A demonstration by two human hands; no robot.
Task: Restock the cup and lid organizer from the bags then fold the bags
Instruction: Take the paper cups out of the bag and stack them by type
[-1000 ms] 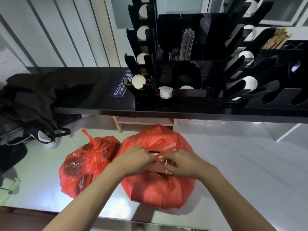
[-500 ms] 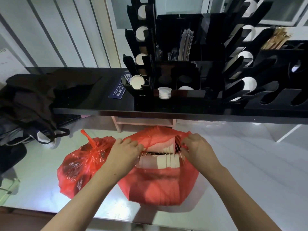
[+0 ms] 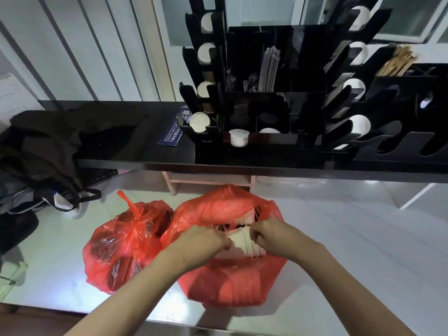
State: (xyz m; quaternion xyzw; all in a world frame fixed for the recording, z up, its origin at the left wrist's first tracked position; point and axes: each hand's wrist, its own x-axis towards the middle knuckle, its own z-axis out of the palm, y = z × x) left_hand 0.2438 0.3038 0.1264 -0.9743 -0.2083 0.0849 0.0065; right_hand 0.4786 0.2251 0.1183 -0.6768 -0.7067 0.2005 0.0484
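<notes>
Both hands had drawn back together over the mouth of the larger red plastic bag (image 3: 232,282), after holding it spread wide half a second earlier. That bag sat on the pale glossy lower counter (image 3: 351,251), close to the front edge, with a sleeve of white stacked paper cups (image 3: 244,243) showing in its opening. Curled fingers of the left hand (image 3: 203,241) pinched the plastic at the opening's left edge, and those of the right hand (image 3: 274,236) gripped its right edge, perhaps touching the cups. By my reading the task had barely started: nothing was out yet, and the smaller knotted red plastic bag (image 3: 126,243) touching it on the left remained tied. Above and behind, on the black shelf (image 3: 135,151), stood the black slotted cup and lid organizer (image 3: 266,110), several slots showing white rims and others dark. Dark cloth bags (image 3: 48,141) slumped at the left; the shelf's front lip overhung the reach upward.
</notes>
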